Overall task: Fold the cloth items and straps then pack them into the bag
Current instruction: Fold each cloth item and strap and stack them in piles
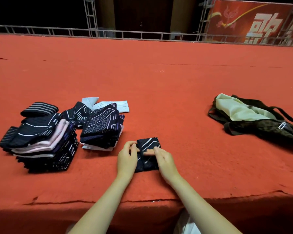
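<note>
Red carpeted stage floor [159,81] spanned the view. Grey metal truss railing [91,32] at 12 o'clock; red banner with white characters [254,22] at 1 o'clock.

This looks like a stage in a big hall. A wide red carpet [142,78] covers the raised floor and folds down over its front edge at the bottom. Gray metal frames [90,16] stand along the top. A red banner [254,22] with big white letters hangs at the upper right. Behind it is dark.
</note>
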A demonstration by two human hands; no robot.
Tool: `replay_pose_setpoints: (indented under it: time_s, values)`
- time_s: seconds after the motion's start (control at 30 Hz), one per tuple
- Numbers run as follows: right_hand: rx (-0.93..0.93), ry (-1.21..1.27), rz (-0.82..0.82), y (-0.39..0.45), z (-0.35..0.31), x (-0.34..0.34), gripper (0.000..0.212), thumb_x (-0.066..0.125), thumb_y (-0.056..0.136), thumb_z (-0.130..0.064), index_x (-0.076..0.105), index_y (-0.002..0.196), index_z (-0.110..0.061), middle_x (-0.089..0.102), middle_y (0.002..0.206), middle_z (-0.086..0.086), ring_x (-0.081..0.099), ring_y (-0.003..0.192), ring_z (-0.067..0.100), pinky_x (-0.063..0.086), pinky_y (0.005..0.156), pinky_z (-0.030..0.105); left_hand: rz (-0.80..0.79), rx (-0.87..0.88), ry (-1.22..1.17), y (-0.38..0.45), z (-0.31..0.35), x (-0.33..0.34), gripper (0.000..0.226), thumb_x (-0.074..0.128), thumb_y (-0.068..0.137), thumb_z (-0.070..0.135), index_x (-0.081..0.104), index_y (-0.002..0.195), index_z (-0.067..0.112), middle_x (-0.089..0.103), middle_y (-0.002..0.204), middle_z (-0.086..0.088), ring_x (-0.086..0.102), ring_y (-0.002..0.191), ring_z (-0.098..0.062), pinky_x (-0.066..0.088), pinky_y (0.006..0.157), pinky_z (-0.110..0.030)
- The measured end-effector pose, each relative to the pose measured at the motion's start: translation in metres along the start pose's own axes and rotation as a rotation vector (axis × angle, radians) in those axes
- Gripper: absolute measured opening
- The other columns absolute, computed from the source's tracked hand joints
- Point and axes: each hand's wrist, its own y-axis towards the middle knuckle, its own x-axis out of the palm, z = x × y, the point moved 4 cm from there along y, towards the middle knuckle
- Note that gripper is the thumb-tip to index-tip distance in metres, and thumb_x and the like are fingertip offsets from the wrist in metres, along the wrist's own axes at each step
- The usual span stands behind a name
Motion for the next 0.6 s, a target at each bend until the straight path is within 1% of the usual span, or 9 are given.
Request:
replay_pose_setpoints:
  time_s: [0.03,0.1,0.17,0.2,0.33,0.4,0.47,0.53,0.6]
  values:
    - [-0.043,-0.098,0.004,0.000,0.000,0.001,0.040,0.036,0.095,-0.024,0.076,0.095,-0.018,0.072,0.101,-0.010,0.061,0.105,0.002,0.035,0.102,0.019,-0.010,-0.016,0.021,0.001,-0.002,0.002,0.014,0.048,0.094,0.023,0.061,0.099,0.024,0.068,0.081,0.007,0.065,0.086,-0.018,0.047,0.079,-0.032]
    - [-0.094,-0.248,0.106,0.001,0.005,-0.003,0.038,0.038,0.089,-0.012,0.072,0.106,-0.011,0.067,0.115,0.000,0.053,0.116,0.008,0.028,0.105,0.017,-0.058,-0.006,0.106,0.000,-0.003,0.005,0.022,0.053,0.089,0.035,0.060,0.107,0.025,0.067,0.081,0.010,0.064,0.089,-0.018,0.048,0.082,-0.035]
    - [-0.022,-0.310,0.173,0.001,0.012,-0.010,0.042,0.042,0.083,-0.001,0.064,0.119,-0.005,0.058,0.129,0.008,0.048,0.125,0.018,0.025,0.107,0.017,-0.110,-0.003,0.190,0.000,-0.002,0.009,0.037,0.059,0.080,0.047,0.058,0.113,0.028,0.064,0.079,0.017,0.062,0.091,-0.015,0.047,0.085,-0.037]
    - [0.017,-0.315,0.173,0.001,0.015,-0.012,0.043,0.045,0.083,0.002,0.061,0.123,-0.004,0.055,0.132,0.010,0.046,0.127,0.020,0.024,0.107,0.016,-0.126,-0.008,0.216,0.000,-0.002,0.009,0.041,0.063,0.078,0.047,0.057,0.115,0.029,0.063,0.079,0.018,0.060,0.093,-0.014,0.046,0.087,-0.037]
    - [0.013,-0.303,0.139,0.001,0.015,-0.011,0.041,0.061,0.082,-0.005,0.062,0.122,-0.009,0.054,0.130,-0.001,0.046,0.120,0.006,0.025,0.101,0.005,-0.191,0.002,0.259,0.000,0.000,0.009,0.057,0.071,0.073,0.042,0.053,0.125,0.027,0.064,0.081,0.017,0.061,0.091,-0.010,0.045,0.090,-0.034]
    - [0.012,-0.229,0.175,0.000,0.013,-0.013,0.034,0.062,0.083,-0.006,0.065,0.116,-0.013,0.056,0.123,-0.004,0.050,0.116,0.004,0.034,0.103,0.012,-0.195,-0.029,0.115,0.000,0.000,0.006,0.053,0.071,0.075,0.030,0.054,0.124,0.023,0.062,0.073,0.012,0.060,0.076,-0.004,0.047,0.082,-0.029]
    - [0.014,-0.147,0.216,0.000,0.012,-0.015,0.032,0.062,0.083,-0.003,0.065,0.112,-0.017,0.058,0.116,-0.005,0.056,0.111,0.007,0.044,0.101,0.025,-0.135,-0.076,-0.060,0.001,0.002,0.001,0.042,0.068,0.081,0.008,0.055,0.120,0.019,0.057,0.065,0.008,0.052,0.061,0.002,0.044,0.071,-0.022]
    - [0.016,-0.152,0.196,0.000,0.011,-0.014,0.034,0.063,0.084,-0.009,0.062,0.117,-0.020,0.058,0.116,-0.008,0.056,0.106,0.000,0.047,0.098,0.028,-0.049,-0.132,-0.166,0.001,0.002,-0.005,0.037,0.061,0.083,-0.002,0.056,0.115,0.016,0.053,0.063,0.005,0.048,0.055,0.002,0.042,0.063,-0.017]
    - [0.021,-0.198,0.145,0.000,0.010,-0.009,0.039,0.066,0.084,-0.021,0.059,0.123,-0.022,0.058,0.119,-0.010,0.054,0.106,-0.001,0.046,0.097,0.028,0.006,-0.168,-0.219,0.002,0.000,-0.011,0.035,0.057,0.083,-0.004,0.056,0.114,0.013,0.049,0.062,0.002,0.047,0.055,-0.003,0.041,0.059,-0.019]
